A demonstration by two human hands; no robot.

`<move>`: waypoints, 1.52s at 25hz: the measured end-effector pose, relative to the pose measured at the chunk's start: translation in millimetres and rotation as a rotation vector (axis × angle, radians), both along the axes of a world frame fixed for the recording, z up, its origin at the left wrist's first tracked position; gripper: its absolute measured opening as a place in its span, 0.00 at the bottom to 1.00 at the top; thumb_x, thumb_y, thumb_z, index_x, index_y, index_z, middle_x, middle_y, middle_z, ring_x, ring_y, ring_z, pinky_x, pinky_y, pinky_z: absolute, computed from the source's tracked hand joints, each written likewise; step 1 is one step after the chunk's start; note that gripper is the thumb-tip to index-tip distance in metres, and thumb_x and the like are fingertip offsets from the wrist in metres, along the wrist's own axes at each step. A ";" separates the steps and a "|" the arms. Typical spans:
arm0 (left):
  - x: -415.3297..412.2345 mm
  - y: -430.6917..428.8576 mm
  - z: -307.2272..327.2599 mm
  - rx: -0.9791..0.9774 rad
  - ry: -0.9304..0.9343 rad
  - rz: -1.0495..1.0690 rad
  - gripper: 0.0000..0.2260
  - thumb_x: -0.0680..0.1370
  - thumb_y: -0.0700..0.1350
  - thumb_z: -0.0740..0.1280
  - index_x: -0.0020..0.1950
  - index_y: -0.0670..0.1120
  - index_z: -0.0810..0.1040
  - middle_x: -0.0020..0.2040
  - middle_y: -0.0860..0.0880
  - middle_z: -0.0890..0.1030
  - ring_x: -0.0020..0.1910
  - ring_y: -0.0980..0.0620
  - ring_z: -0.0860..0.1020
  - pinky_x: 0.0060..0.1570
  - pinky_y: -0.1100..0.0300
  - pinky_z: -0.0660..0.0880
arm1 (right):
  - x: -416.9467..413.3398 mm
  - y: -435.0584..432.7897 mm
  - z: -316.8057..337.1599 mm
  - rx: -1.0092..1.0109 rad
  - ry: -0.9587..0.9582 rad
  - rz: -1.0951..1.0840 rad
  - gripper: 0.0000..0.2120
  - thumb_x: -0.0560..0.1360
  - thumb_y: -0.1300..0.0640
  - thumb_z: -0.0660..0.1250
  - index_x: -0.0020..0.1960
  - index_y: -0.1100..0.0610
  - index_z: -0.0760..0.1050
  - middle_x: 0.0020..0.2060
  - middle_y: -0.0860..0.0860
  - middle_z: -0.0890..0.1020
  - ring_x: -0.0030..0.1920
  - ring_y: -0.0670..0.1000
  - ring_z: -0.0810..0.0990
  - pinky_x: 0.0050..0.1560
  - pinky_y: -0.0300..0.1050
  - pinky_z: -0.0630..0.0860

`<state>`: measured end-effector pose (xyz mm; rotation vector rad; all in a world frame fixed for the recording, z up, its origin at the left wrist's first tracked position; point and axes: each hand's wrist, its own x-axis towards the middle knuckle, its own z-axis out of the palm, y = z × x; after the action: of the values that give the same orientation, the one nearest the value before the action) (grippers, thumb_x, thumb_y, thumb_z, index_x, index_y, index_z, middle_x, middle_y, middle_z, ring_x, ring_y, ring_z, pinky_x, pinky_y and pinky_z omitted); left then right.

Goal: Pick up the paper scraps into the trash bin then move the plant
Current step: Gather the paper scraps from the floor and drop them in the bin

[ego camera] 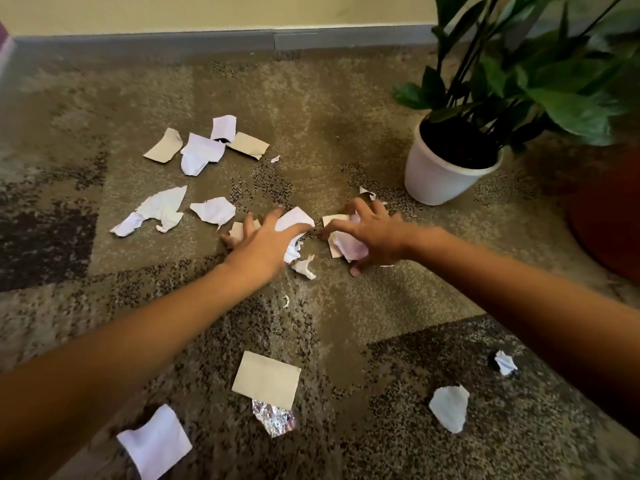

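Torn paper scraps lie scattered over the patterned carpet (311,140). My left hand (263,242) rests with spread fingers on a white scrap (296,220) and a beige one (237,230). My right hand (372,233) claws around a small pile of white and beige scraps (346,245). More scraps sit at the far left (202,150) and mid left (157,209). A beige card (266,379) and a foil piece (275,420) lie near me. The green plant in a white pot (438,174) stands at the right. No trash bin is in view.
A brown-red round pot or bin edge (609,216) shows at the far right beside the plant. A grey baseboard (207,41) and yellow wall run along the back. Further white scraps lie at the bottom left (154,441) and bottom right (450,407).
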<state>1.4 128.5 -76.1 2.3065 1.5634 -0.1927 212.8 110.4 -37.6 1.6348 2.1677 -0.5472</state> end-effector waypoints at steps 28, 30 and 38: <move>-0.4 -12.8 9.1 -0.113 -0.037 0.070 0.31 0.71 0.57 0.70 0.71 0.63 0.61 0.77 0.45 0.48 0.74 0.34 0.47 0.65 0.25 0.55 | 14.2 -121.6 -24.3 0.178 0.293 -0.592 0.25 0.70 0.48 0.69 0.66 0.40 0.67 0.76 0.48 0.51 0.75 0.63 0.45 0.65 0.79 0.41; 1.8 -7.7 10.5 -0.040 -0.055 0.047 0.24 0.75 0.47 0.68 0.69 0.59 0.66 0.74 0.42 0.55 0.71 0.35 0.56 0.66 0.34 0.62 | 7.9 -126.4 -23.5 0.117 0.346 -0.526 0.28 0.68 0.46 0.72 0.64 0.34 0.66 0.77 0.46 0.47 0.75 0.63 0.39 0.63 0.79 0.34; -19.8 6.8 16.4 0.270 -0.010 -0.094 0.20 0.74 0.30 0.59 0.64 0.43 0.71 0.57 0.38 0.75 0.52 0.37 0.77 0.52 0.44 0.77 | -26.0 -135.5 -20.0 0.233 0.233 -0.341 0.16 0.72 0.52 0.70 0.58 0.43 0.74 0.69 0.53 0.62 0.67 0.62 0.60 0.64 0.58 0.64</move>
<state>-18.4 135.3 -59.7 2.5835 1.5591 0.0085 186.8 -25.1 -57.6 2.1881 2.1916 -0.6257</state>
